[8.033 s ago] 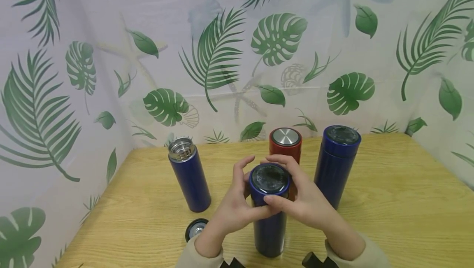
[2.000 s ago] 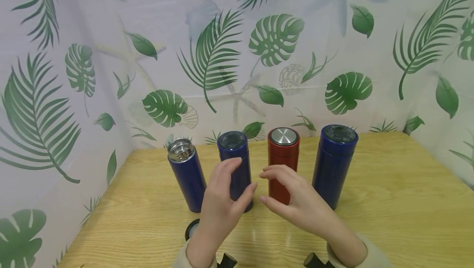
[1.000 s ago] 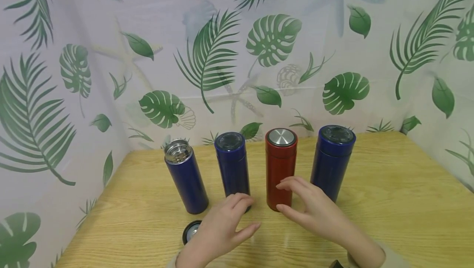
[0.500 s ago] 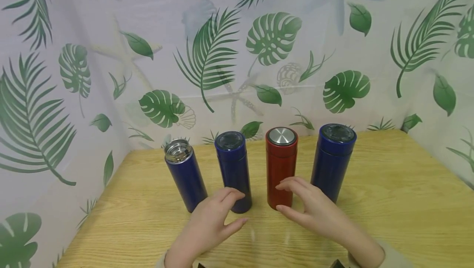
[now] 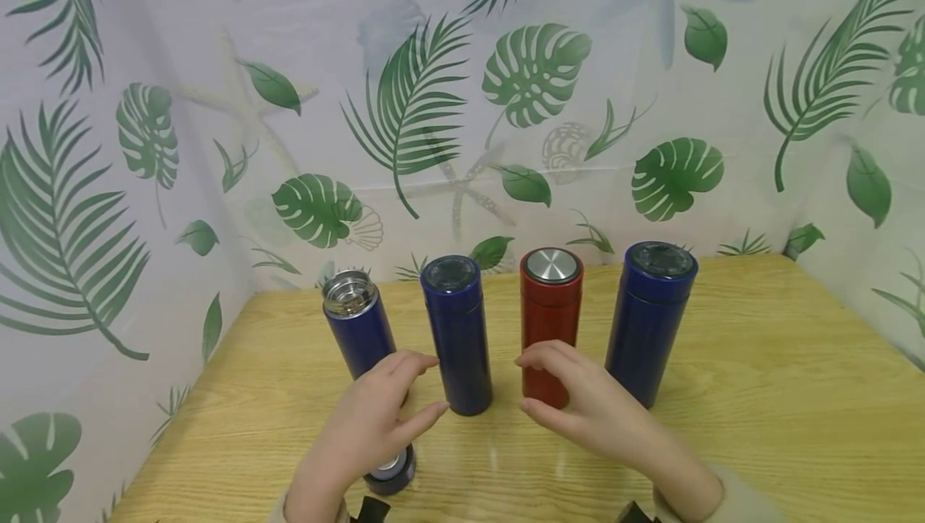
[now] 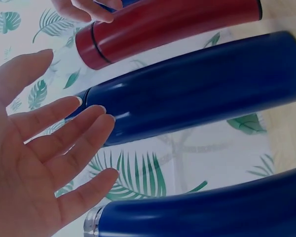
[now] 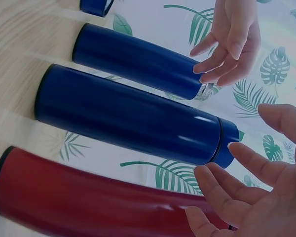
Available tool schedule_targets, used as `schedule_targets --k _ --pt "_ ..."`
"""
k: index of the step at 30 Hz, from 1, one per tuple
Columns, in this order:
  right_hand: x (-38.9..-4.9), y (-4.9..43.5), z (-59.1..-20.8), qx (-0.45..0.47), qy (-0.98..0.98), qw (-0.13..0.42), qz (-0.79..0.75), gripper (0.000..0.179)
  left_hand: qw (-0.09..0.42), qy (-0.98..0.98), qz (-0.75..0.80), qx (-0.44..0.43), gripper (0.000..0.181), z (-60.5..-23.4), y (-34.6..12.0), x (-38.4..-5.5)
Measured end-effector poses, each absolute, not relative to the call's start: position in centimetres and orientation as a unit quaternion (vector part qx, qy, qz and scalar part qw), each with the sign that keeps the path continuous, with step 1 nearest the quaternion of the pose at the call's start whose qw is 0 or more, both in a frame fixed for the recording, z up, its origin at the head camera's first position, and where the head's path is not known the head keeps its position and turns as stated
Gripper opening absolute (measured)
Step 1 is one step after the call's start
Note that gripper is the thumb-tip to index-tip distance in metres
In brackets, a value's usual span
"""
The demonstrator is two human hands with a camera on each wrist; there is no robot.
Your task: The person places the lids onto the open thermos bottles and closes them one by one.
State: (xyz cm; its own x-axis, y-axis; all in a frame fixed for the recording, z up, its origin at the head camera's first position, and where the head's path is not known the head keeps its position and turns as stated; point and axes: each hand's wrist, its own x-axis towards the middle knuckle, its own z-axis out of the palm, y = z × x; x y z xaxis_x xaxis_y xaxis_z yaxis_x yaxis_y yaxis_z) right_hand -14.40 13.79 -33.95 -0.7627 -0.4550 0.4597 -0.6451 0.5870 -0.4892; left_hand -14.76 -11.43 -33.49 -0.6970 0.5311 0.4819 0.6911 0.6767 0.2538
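Observation:
My left hand [image 5: 364, 418] hovers with fingers loosely bent and nothing in it, overlapping the lower part of an uncapped blue thermos [image 5: 359, 338]. Its steel mouth is bare. Below that hand a black-and-blue lid [image 5: 393, 476] lies on the table, partly hidden by the wrist. A capped blue thermos [image 5: 457, 346] stands upright just right of the left fingertips. My right hand [image 5: 588, 406], also holding nothing, hangs in front of a red thermos [image 5: 551, 310] with a steel-topped cap. In the right wrist view, the right fingers [image 7: 222, 190] are spread apart.
Another capped blue thermos [image 5: 650, 330] stands at the right end of the row. All the bottles are upright on a wooden table [image 5: 780, 394]. A leaf-printed cloth [image 5: 462, 105] hangs behind and along the sides.
Eight seconds ago both hands were around the capped blue thermos nearer me; it has since been placed in the row and released. The left hand has moved left, toward the uncapped bottle.

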Motion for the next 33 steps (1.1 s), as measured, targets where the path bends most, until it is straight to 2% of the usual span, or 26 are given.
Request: schedule_targets --k 8,33 --pt "-14.8 12.4 -33.5 0.326 -0.868 0.142 0.348 0.032 0.174 -0.898 -0.22 -0.338 0.038 -32.8 -11.7 -14.4" --pt "-16.2 7.4 -31.6 0.339 -0.832 0.122 0.422 0.033 0.188 -0.896 -0.238 -0.325 0.037 -31.7 -12.5 -13.7"
